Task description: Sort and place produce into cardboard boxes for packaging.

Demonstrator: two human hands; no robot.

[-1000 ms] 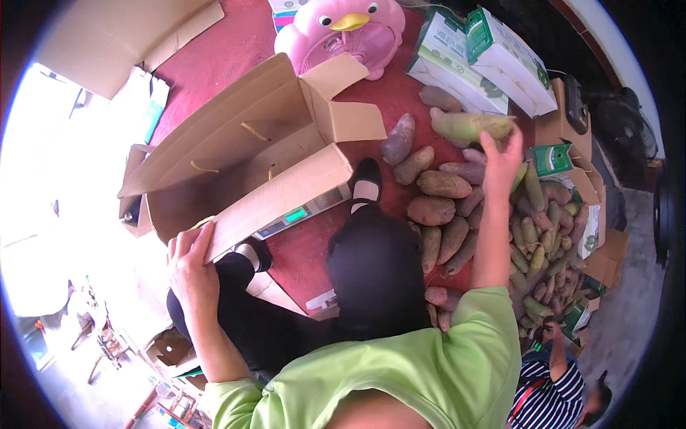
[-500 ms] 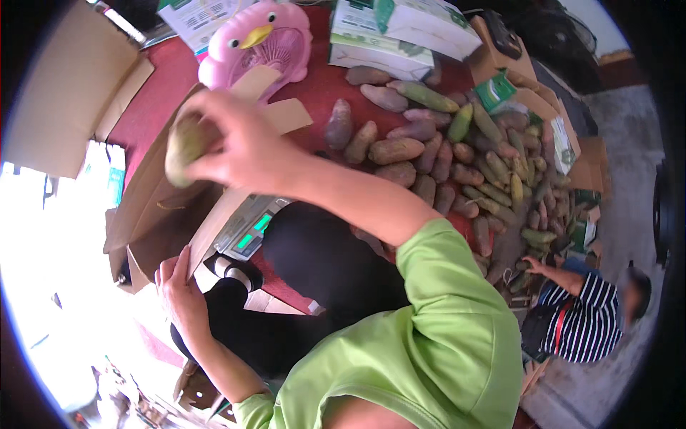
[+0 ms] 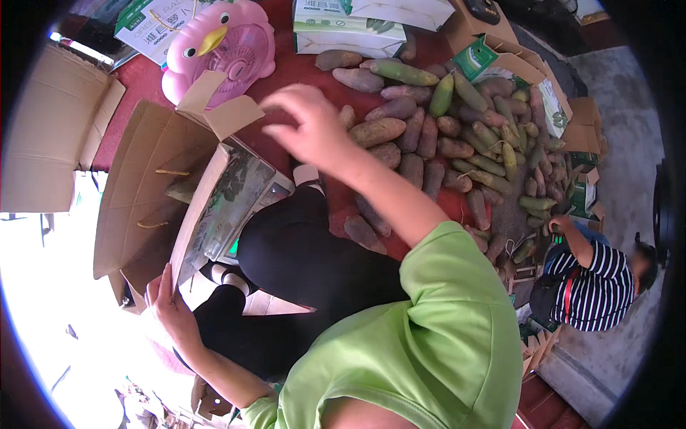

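Note:
An open cardboard box (image 3: 132, 207) stands at my left, on a scale whose green display (image 3: 234, 247) shows beside its printed side. My left hand (image 3: 171, 311) is closed on the box's near corner. Inside the box lies a greenish elongated gourd (image 3: 183, 191), mostly hidden by the wall. My right hand (image 3: 307, 127) is in the air just right of the box's far flaps (image 3: 221, 107). Its fingers are apart and hold nothing. A large pile of brown and green gourds (image 3: 443, 146) spreads to the right of that hand.
A pink bird-faced fan (image 3: 246, 61) stands beyond the box. White and green cartons (image 3: 350, 36) are at the back, with opened cartons (image 3: 511, 57) past the pile. Another person in a striped shirt (image 3: 589, 289) reaches toward the pile's right end. My dark-clothed knee (image 3: 314, 243) sits beside the scale.
The gourd that my right hand held over the box is out of that hand; a gourd now shows inside. My right hand has moved right, toward the pile. My left hand stays at the box.

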